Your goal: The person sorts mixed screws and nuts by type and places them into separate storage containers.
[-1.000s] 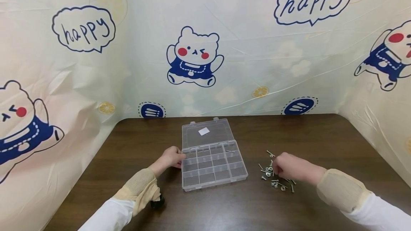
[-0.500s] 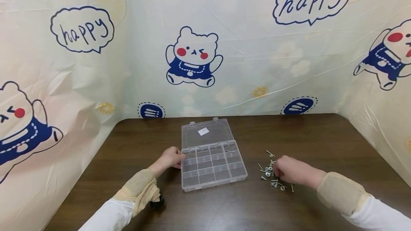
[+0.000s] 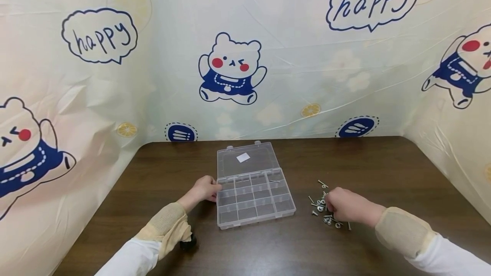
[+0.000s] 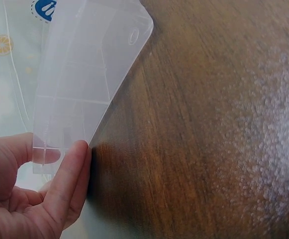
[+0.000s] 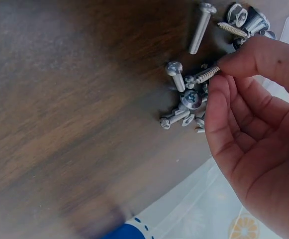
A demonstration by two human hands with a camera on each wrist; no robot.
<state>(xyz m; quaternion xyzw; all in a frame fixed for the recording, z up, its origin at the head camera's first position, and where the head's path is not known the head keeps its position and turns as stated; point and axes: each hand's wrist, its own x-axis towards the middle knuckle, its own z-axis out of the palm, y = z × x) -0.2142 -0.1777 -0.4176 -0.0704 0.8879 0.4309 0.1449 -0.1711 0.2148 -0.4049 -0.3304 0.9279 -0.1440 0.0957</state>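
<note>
A clear plastic compartment box (image 3: 256, 219) lies with its lid (image 3: 249, 166) folded back on the table. My left hand (image 3: 205, 188) grips its left wall, the thumb lapping over the side and the fingers along the outside in the left wrist view. One thin screw (image 3: 275, 181) sits in the back right compartment; most others look bare. To the right, my right hand (image 3: 348, 204) is low over a loose pile of screws, nuts and washers. In the right wrist view, its thumb and index finger pinch the end of a threaded screw (image 5: 207, 74) among the others.
A washer (image 3: 338, 225) and a few screws lie at the pile's near edge. A small black object (image 3: 188, 242) is beside the left wrist. Brown wooden tabletop (image 3: 264, 250) runs between box and pile, and a printed cloth (image 3: 284, 76) hangs behind the table.
My right hand shifts very slightly over the pile, its wrist moving a little to the left. The left hand and the box stay as they were.
</note>
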